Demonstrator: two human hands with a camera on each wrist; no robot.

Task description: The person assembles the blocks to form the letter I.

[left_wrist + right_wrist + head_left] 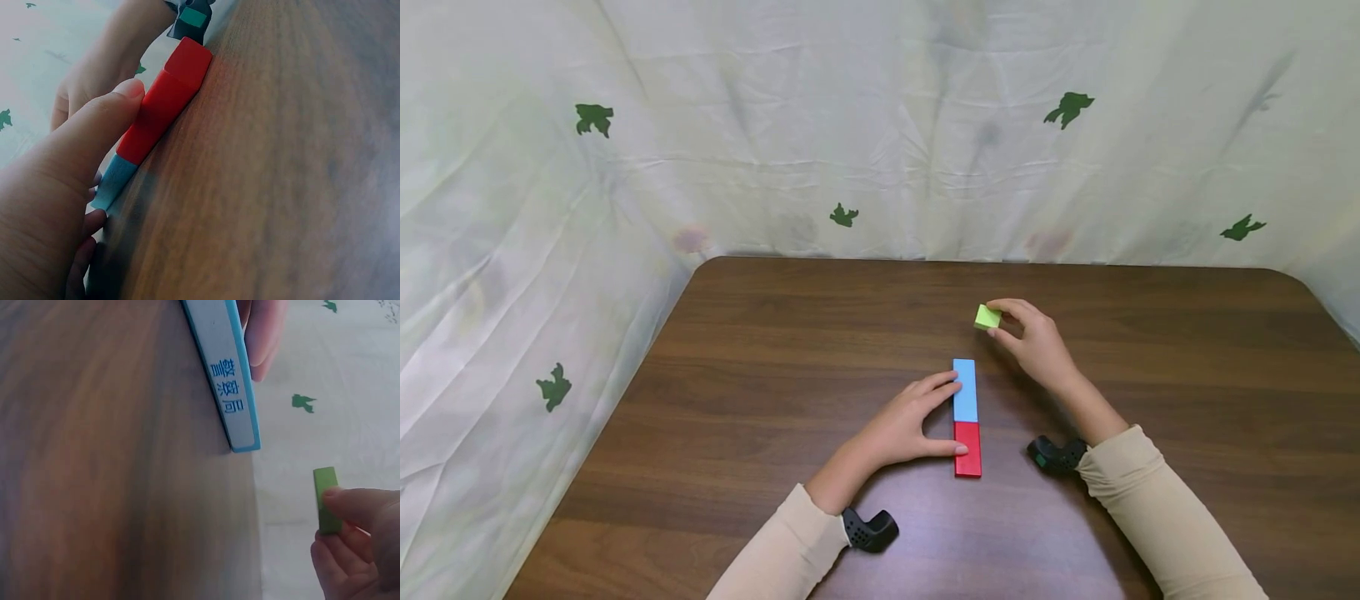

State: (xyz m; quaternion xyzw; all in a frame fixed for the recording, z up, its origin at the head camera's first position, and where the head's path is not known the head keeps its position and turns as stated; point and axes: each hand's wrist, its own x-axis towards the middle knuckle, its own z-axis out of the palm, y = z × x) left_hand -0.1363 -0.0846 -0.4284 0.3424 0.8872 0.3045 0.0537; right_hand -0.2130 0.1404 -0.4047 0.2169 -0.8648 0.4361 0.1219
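Note:
A blue block point(966, 402) and a red block point(972, 463) lie end to end on the table, forming one straight line away from me. My left hand point(895, 427) reaches in from the left with thumb and fingers spread. Its thumb rests on the red block point(164, 103) and its fingertips touch the left side of the blue block. Beyond the far end of the row, my right hand point(1039, 348) pinches a small light green block point(985, 319) between thumb and fingers, apart from the others. A white side with blue characters shows on the blue block point(228, 394) in the right wrist view.
The brown wooden table point(790, 333) ends at a far edge beyond the right hand. Behind and to the left hangs a pale curtain point(880, 108) with dark green shapes. Black wrist devices sit on the left wrist point(871, 532) and right wrist point(1054, 455).

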